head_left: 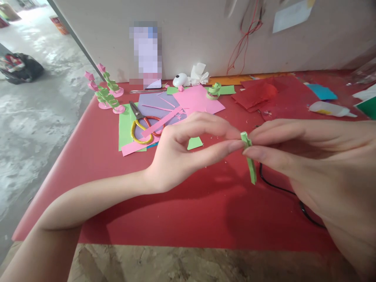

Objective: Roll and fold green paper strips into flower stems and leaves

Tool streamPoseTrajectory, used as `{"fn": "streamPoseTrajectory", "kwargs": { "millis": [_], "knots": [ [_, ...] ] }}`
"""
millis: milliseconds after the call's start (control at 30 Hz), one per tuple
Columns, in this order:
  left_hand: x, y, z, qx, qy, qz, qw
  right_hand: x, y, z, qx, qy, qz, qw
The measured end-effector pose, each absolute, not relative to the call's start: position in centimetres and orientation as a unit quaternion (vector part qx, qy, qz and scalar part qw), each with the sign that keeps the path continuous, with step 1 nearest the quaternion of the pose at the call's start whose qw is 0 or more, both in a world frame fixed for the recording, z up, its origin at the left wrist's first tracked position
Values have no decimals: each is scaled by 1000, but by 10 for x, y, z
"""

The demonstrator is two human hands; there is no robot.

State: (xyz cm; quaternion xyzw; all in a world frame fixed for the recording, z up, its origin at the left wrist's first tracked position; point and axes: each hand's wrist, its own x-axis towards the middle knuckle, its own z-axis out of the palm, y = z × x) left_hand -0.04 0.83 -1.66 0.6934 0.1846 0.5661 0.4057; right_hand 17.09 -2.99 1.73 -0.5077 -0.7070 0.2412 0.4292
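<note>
- The fingertips of both hands meet over the middle of the table, pinched narrow on a folded green paper strip (pixel 249 156); its top is creased into a small fold between the fingers and its thin tail hangs down free, above the cloth.
- The left hand (pixel 179 150) nips the fold with thumb and forefinger, the other fingers curled in; the right hand (pixel 305 156) grips it from the other side, thumb under and fingers laid flat over.
- Below the right hand a black cable (pixel 282 190) curves across the surface.
- Beyond the left hand lies a loose pile of flat craft paper: a pink sheet (pixel 196 100), a lilac sheet (pixel 157 105), a green sheet (pixel 125 125), with scissors (pixel 141 123) on top, handles yellow and red.
- At the far left stand small paper flowers (pixel 105 92), pink buds on curled green stems.
- To the far right a white glue bottle (pixel 331 109) lies on its side; a crumpled red sheet (pixel 255 96), perhaps tissue, sits near it.
- The red table cover (pixel 176 211) is smooth and matt, specked with paper scraps; a pale wall (pixel 205 35) stands behind, bare concrete floor to the left.
</note>
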Motion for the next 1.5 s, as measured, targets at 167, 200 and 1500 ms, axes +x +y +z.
{"fn": "streamPoseTrajectory", "kwargs": {
  "millis": [167,200,1500],
  "knots": [
    [-3,8,-12,747,227,533,327,170,-31,16,-512,-742,108,419],
    [-4,9,-11,761,228,526,305,171,-31,16,-508,-751,99,411],
    [-6,2,5,517,190,557,622,138,-11,16,-385,-665,277,577]
  ]
}}
